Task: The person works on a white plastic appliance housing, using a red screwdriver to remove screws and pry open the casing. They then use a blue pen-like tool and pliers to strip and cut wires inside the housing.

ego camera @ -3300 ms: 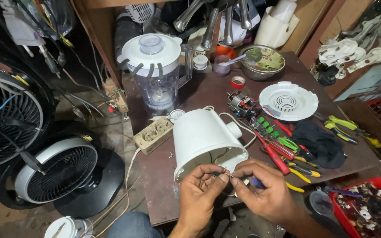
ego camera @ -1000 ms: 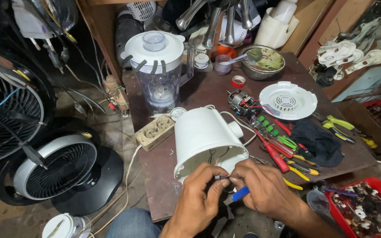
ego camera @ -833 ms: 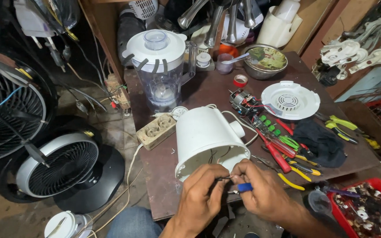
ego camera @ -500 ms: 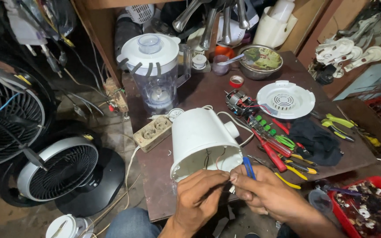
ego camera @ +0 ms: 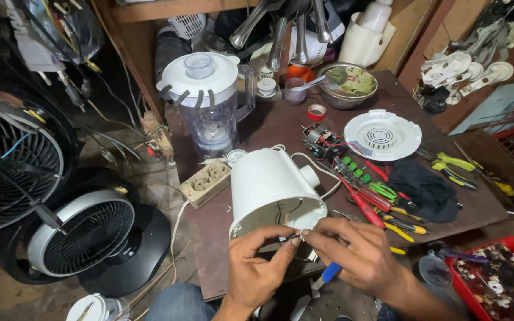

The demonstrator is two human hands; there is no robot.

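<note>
Centrally, the white blender base (ego camera: 275, 190) lay on its side on the brown table (ego camera: 209, 220), long axis running 12 to 6 o'clock, open underside facing 6. Left hand (ego camera: 257, 267) and right hand (ego camera: 358, 255) met at that opening, fingertips pinching thin wires (ego camera: 297, 236); a blue-handled tool (ego camera: 330, 272) sat under the right palm.

Dark brown worktable (ego camera: 257, 128), wooden shelf unit (ego camera: 150, 12) behind its far edge. Grimy bare floor (ego camera: 7, 297) left of the table, dim light.

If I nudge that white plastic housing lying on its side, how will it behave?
The white housing looks hollow, so probably light. Lying on its rounded side, it may roll. Wires inside its open end, pinched by both hands, could tug.
</note>
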